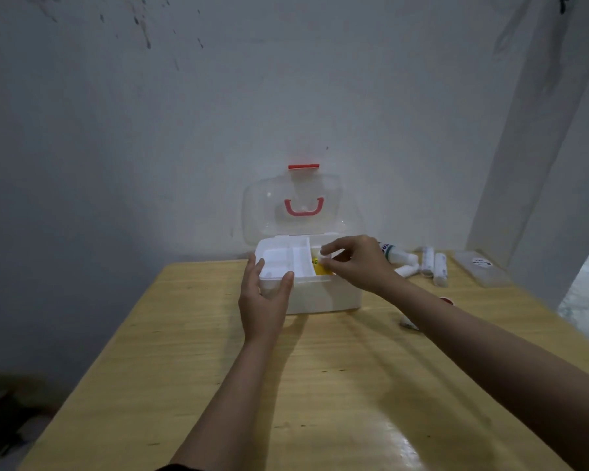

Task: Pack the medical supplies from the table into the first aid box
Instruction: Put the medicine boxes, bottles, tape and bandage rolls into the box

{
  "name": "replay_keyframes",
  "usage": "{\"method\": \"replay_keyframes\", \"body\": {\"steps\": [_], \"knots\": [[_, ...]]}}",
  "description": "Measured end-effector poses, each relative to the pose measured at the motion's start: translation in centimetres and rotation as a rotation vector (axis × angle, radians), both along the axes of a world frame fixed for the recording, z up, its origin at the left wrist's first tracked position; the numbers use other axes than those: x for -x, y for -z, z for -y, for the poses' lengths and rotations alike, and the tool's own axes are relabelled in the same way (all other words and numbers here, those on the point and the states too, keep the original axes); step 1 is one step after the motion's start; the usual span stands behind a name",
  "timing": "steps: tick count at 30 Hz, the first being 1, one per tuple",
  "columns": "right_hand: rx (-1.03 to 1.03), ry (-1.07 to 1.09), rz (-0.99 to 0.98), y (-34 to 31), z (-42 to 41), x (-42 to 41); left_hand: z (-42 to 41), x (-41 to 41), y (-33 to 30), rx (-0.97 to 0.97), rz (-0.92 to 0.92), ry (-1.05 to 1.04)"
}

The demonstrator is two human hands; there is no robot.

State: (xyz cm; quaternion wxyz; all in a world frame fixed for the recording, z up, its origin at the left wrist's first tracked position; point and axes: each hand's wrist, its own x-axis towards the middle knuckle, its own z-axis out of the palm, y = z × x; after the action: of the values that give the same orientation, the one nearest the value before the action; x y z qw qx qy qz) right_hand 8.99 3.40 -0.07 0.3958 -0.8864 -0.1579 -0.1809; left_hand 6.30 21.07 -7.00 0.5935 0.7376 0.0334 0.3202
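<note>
One white plastic first aid box (pixel 320 297) sits lid-up on the yellow wooden desk (pixel 320 385); left hand (pixel 264 300) fingers grip its white divided tray (pixel 283 263); right hand (pixel 357 263) fingers pinch the tray's far edge; three white gauze rolls (pixel 432 263) lie at three o'clock.

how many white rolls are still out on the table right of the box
3, as far as shows: two long rolls side by side, and a shorter one lying left of them beside the bottle. The right arm may hide more.

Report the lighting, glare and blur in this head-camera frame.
Head view: dim overall, corners darkened; the white first aid box is the brightest thing, its tray washed out; glare on the table near the bottom edge; arm shadows fall on the wood; supplies at right, such as the rolled bandages, are soft; wide-angle bending at the edges.
</note>
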Motion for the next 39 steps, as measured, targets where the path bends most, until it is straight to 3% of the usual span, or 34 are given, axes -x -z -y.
{"method": "replay_keyframes", "body": {"steps": [6,11,15,21,25,31,39], "knots": [[-0.015,-0.042,0.050,0.1,1.6,0.8,-0.6,-0.2,-0.3,-0.150,-0.049,-0.019],[-0.047,0.159,0.131,1.5,7.4,0.9,-1.2,-0.6,-0.7,-0.450,-0.054,-0.068],[0.065,0.389,0.123,3.9,13.7,0.2,-1.5,-1.5,-1.1,-0.600,-0.024,-0.072],[0.098,0.759,-0.022,7.5,20.7,-0.4,-0.8,-1.5,-0.5,-0.485,-0.009,-0.053],[0.196,0.894,-0.127,8.8,22.4,-1.0,-0.6,-1.7,-0.3,-0.473,0.003,-0.078],[0.230,0.977,-0.215,9.0,22.9,-1.8,-0.3,-1.7,-0.3,-0.481,-0.014,-0.109],[-0.055,0.904,-0.157,9.0,22.7,-0.7,-0.8,-1.7,0.0,-0.510,-0.026,-0.083]]}}
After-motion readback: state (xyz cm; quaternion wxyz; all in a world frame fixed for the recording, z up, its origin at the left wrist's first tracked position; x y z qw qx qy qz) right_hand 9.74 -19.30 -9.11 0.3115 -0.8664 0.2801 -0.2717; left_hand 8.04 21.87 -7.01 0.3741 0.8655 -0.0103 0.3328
